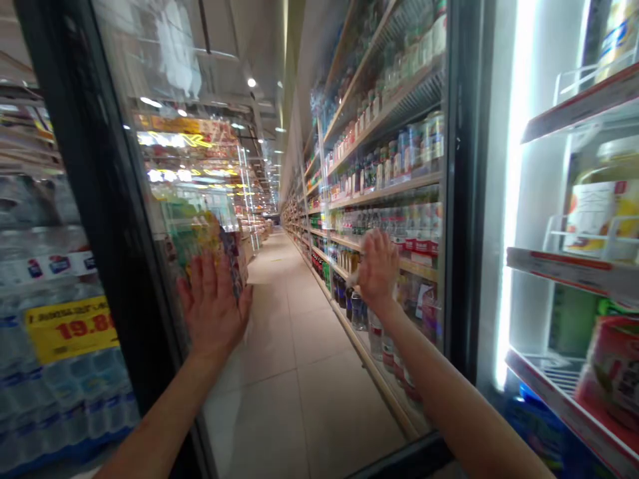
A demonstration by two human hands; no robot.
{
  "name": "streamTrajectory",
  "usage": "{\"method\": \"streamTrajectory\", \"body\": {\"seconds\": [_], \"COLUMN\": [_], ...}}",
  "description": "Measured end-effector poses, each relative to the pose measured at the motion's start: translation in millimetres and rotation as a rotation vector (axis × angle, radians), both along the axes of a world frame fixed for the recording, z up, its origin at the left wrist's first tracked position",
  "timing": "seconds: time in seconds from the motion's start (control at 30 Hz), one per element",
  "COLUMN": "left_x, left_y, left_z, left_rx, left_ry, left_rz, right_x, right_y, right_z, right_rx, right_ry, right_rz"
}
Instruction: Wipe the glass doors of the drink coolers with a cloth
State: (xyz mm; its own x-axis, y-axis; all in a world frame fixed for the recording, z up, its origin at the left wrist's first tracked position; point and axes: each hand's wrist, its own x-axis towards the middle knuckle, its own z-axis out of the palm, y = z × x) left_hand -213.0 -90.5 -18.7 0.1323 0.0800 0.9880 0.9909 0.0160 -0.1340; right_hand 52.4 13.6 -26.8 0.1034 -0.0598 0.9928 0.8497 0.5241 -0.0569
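A glass fridge door (299, 372) with a black frame (462, 199) swings in front of me. My left hand (214, 306) lies flat on the glass near its left edge, fingers stretched upward. My right hand (377, 266) is pressed flat on the glass further right, fingers together and straight. Neither hand holds anything. Through the pane I see a long shop aisle with a tiled floor and stocked shelves (384, 186) of bottles and cans.
To the right the lit fridge interior stands exposed, with white wire shelves (574, 269), a large yellow-labelled bottle (599, 206) and red packs (614, 366). At the left, shrink-wrapped water bottles (60, 392) sit under a yellow price sign (70, 326).
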Motion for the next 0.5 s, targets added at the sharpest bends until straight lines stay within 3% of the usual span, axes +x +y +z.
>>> {"method": "streamTrajectory", "body": {"seconds": [0.07, 0.13, 0.27, 0.33, 0.5], "left_x": [1, 3, 2, 3, 16], "left_y": [0, 0, 1, 2, 4], "left_z": [-0.4, -1.4, -8.7, -16.8, -49.8], "left_rx": [0.020, 0.020, 0.016, 0.022, 0.017], "left_ry": [0.003, -0.017, -0.017, -0.006, 0.018], "left_rz": [-0.003, -0.011, -0.012, 0.004, 0.009], "right_x": [23, 21, -12, -11, 5], "right_y": [10, 9, -9, -10, -3], "right_z": [1.0, -5.4, -39.9, -54.8, -69.1], "right_rx": [-0.036, -0.036, 0.062, 0.067, -0.035], "right_ry": [0.277, 0.305, -0.243, -0.330, 0.254], "right_rz": [-0.027, -0.020, 0.068, 0.076, -0.018]}}
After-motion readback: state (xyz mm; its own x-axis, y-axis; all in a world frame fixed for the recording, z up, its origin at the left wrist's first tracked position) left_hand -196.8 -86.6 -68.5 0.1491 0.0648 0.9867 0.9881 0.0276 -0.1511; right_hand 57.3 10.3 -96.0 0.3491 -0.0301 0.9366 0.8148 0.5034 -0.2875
